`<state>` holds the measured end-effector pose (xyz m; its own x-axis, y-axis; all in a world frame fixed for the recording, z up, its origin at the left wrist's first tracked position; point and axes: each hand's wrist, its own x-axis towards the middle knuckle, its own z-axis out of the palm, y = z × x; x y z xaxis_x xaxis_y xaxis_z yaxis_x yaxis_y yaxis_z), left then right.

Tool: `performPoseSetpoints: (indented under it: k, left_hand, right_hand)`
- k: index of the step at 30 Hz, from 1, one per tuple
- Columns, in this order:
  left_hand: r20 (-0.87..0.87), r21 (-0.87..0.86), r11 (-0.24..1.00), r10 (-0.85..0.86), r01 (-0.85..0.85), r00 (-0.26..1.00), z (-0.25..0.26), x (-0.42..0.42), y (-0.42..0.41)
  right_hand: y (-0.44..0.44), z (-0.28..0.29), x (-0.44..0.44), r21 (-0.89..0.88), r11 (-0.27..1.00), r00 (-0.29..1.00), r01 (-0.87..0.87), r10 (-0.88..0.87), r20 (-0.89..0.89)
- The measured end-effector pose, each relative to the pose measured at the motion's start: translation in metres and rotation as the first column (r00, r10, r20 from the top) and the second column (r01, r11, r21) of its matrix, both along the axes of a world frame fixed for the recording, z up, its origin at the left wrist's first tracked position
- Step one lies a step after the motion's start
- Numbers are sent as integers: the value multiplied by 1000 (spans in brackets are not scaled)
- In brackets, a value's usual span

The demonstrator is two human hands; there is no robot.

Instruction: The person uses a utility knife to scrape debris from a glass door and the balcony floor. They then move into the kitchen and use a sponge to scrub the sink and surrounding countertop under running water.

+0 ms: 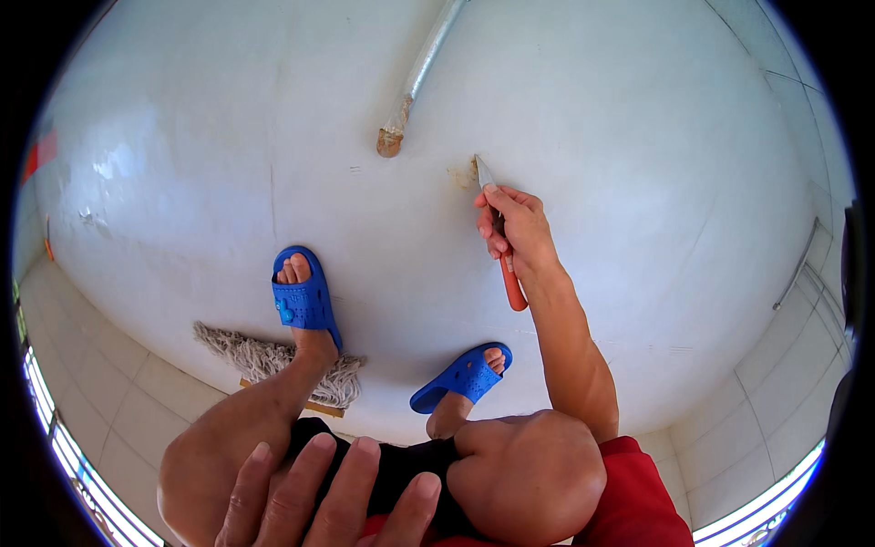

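My right hand is closed around a putty knife or scraper with a red-orange handle and a pointed-looking metal blade. The blade's tip touches the pale floor beside a small brownish stain. Low in the picture, in front of my lap, my left hand has its fingers apart and holds nothing; its palm is out of sight. Above and left of the stain, a pale metal pipe or pole ends in a brown, crusted tip.
Blue slippers are on my feet. A grey string mop head lies under and behind my left leg. Tiled walls curve along both sides, and a thin pole or pipe stands at the far right. A red object shows at the left edge.
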<state>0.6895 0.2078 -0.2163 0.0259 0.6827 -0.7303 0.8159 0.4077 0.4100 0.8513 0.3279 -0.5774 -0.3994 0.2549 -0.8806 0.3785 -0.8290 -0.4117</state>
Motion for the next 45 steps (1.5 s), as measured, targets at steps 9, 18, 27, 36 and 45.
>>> performPoseSetpoints:
  k: [9,18,27,36,45]
  left_hand:
    - [17,1,1000,6,-6,1000,0,-2,-1]
    - [20,-2,1000,9,-9,1000,0,0,-2]
    - [-3,45,998,35,-35,999,5,-4,-9]
    - [-18,339,931,-137,135,990,5,-12,-57]
    - [357,294,690,563,-661,746,1,-30,-124]
  right_hand:
    - [-20,-2,7,-64,996,998,-63,63,1]
    - [-30,-2,-2,-84,990,994,-110,110,1]
    - [-15,2,0,-48,998,998,43,-41,41]
    - [-7,92,5,134,964,956,-228,196,216]
    - [-55,331,-137,460,818,938,-345,319,134]
